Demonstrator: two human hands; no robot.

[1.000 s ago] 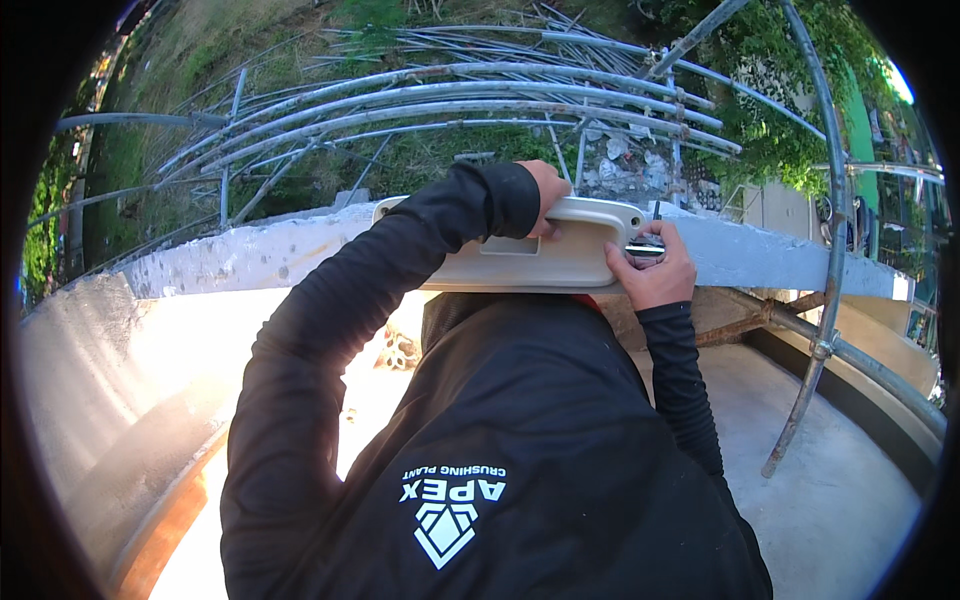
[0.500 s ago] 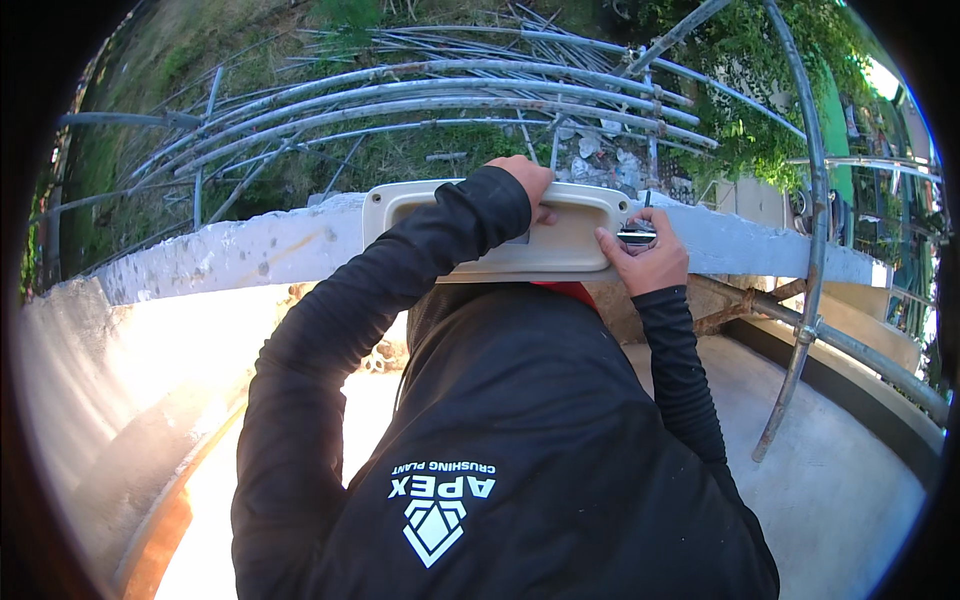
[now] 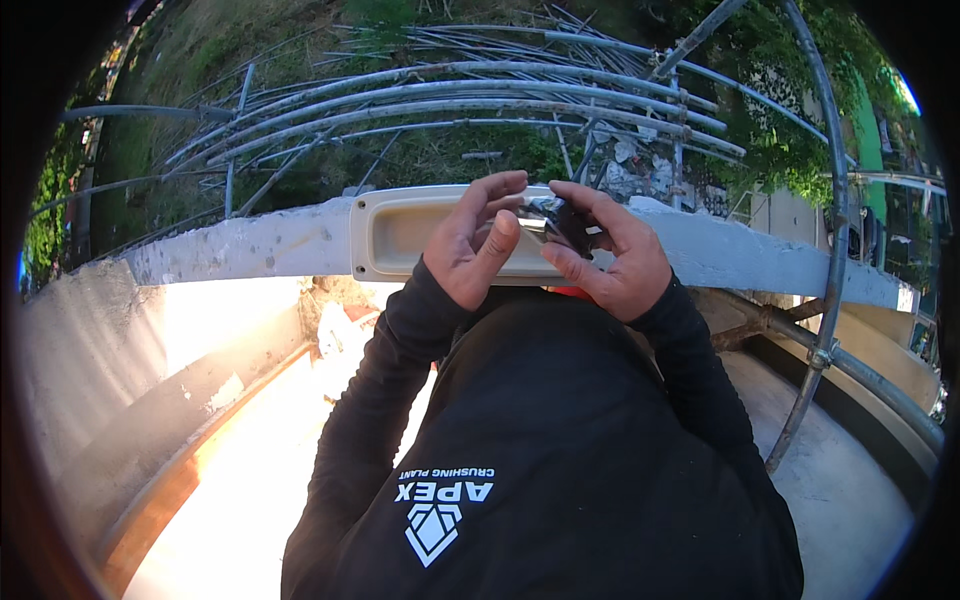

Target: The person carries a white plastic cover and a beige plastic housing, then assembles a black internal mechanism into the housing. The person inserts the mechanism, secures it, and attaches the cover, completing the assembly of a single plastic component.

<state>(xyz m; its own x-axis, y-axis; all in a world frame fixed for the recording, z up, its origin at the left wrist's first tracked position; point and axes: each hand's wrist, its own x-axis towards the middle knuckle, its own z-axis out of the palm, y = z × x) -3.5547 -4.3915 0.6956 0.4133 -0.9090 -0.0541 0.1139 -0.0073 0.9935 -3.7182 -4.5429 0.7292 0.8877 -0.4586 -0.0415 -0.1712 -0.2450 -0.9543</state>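
View: head camera, looking down over the person's chest toward a parapet.

Left hand (image 3: pixel 475 240): raised in front of the chest, palm turned toward the camera; its fingers (image 3: pixel 500 190) curl inward, the thumb lying along the near side of a small object.

Right hand (image 3: pixel 605 250): raised beside the left, palm also toward the camera; its fingers (image 3: pixel 585 195) bend over the same object from the right.

Small object (image 3: pixel 550 222): a dark piece with a shiny metallic face, pinched between the fingertips of both hands; its kind cannot be told at this size.

Position of the object: between the two hands, just above the thumbs, in front of the tray's right half; whether it touches the tray cannot be told.

Long axis: roughly left to right, from one hand's fingertips toward the other's.

Nearer hand: neither; both close on the object, the left from its left end, the right from its right end and top.

Pale tray (image 3: pixel 400 235): a shallow rectangular plastic tray resting on top of the parapet, its long side running along the wall, partly hidden by the hands.

Concrete parapet (image 3: pixel 240 245): curves across the frame, carrying the tray.

Metal pipes (image 3: pixel 450 95): a stack of long grey tubes beyond the wall, lying roughly parallel to it.

Upright pipe (image 3: pixel 835 250): stands at the right, well apart from the hands.
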